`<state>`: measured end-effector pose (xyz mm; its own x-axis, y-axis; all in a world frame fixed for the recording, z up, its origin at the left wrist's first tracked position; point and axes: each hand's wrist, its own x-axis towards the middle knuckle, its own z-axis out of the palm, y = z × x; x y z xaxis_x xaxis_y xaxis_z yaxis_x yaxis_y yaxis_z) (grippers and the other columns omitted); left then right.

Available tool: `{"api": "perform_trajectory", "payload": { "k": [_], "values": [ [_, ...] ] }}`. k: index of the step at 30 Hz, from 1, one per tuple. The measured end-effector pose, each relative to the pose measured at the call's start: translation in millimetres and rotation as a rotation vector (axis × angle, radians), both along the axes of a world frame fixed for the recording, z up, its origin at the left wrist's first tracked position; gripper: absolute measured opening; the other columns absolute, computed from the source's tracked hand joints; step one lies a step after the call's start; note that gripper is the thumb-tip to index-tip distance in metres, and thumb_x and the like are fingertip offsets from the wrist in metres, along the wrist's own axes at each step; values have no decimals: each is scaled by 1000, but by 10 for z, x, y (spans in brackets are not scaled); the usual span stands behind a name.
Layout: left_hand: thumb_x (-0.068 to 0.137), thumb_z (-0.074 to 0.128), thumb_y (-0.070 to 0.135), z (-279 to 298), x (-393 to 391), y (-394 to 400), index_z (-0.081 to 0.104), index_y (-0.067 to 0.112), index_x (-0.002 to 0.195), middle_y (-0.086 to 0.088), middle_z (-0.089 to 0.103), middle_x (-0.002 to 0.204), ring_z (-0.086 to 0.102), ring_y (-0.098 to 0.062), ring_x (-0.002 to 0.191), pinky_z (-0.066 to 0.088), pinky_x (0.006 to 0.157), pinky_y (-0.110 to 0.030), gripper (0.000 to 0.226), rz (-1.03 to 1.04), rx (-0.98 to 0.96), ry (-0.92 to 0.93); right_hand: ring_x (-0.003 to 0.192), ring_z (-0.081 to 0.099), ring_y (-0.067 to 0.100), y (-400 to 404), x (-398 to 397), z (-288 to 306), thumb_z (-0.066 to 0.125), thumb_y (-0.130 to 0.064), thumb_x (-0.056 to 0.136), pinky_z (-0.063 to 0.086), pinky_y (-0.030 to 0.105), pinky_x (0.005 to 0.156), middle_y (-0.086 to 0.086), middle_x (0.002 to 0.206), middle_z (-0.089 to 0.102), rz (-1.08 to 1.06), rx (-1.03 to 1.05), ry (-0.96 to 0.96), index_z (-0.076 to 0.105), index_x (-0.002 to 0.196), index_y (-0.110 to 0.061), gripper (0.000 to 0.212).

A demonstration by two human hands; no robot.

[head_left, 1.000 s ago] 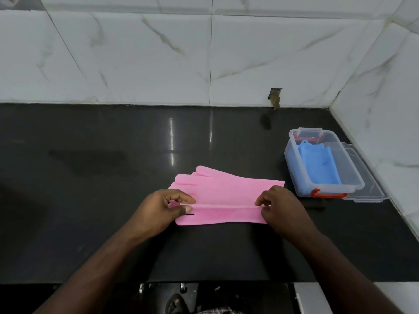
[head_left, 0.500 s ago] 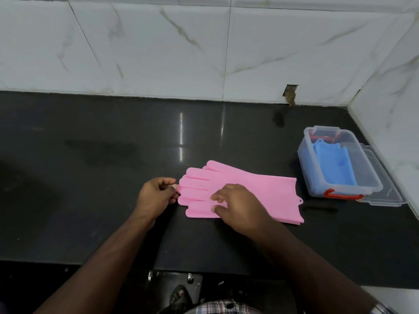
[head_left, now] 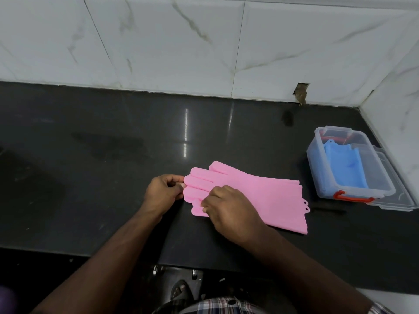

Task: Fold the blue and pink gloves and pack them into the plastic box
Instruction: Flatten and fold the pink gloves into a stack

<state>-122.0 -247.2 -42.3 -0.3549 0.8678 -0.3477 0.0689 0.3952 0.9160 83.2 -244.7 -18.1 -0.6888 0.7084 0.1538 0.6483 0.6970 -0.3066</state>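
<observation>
Pink gloves lie stacked flat on the black counter, fingers pointing left, cuffs to the right. My left hand pinches the fingertips at the left end. My right hand lies on the finger part with curled fingers pinching the near finger edge. The clear plastic box with red latches stands to the right. A folded blue glove lies inside it.
The box's clear lid lies just right of the box, against the marble side wall. The tiled back wall has a small hole. The counter's front edge runs below my forearms.
The lengthwise fold seen one second ago has opened and the gloves lie flat. My right hand moved from the cuff end to the finger end. The camera shifted left.
</observation>
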Motion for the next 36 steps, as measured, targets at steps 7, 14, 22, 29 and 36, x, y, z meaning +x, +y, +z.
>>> {"api": "perform_trajectory", "payload": {
  "k": [7, 14, 22, 29, 36],
  "values": [
    [99, 57, 8, -29, 3, -2, 77, 15, 90, -6, 78, 85, 74, -20, 81, 62, 79, -35, 23, 39, 6, 21, 98, 56, 22, -8, 66, -54, 57, -27, 93, 49, 39, 82, -4, 109, 69, 9, -128, -8, 73, 111, -26, 24],
    [92, 69, 14, 19, 39, -22, 75, 10, 86, -7, 78, 87, 73, -17, 76, 60, 72, -29, 9, 43, 27, 12, 107, 60, 25, 459, 426, 26, 63, -16, 89, 44, 33, 96, 4, 111, 70, -417, -212, 109, 72, 114, -16, 27],
    [87, 69, 9, 7, 42, -28, 71, 4, 81, -9, 77, 84, 75, -27, 79, 63, 80, -43, 8, 54, 17, 43, 117, 55, 26, 783, 840, 57, 62, -32, 93, 47, 44, 99, 3, 126, 61, -590, -293, -179, 62, 130, -21, 39],
    [86, 65, 6, 13, 17, -20, 70, 5, 78, -8, 76, 82, 74, -34, 83, 62, 80, -52, 9, 39, -5, 51, 102, 57, 23, 857, 813, 28, 63, -31, 93, 49, 38, 88, 2, 109, 62, -604, -240, -183, 70, 110, -19, 22],
    [82, 65, 8, 33, 14, -31, 67, 4, 76, -7, 76, 80, 75, -31, 80, 60, 79, -56, 7, 25, -31, 79, 90, 56, 20, 863, 813, 20, 58, -16, 89, 45, 33, 73, -3, 89, 60, -543, -143, -191, 68, 84, -22, 13]
  ]
}}
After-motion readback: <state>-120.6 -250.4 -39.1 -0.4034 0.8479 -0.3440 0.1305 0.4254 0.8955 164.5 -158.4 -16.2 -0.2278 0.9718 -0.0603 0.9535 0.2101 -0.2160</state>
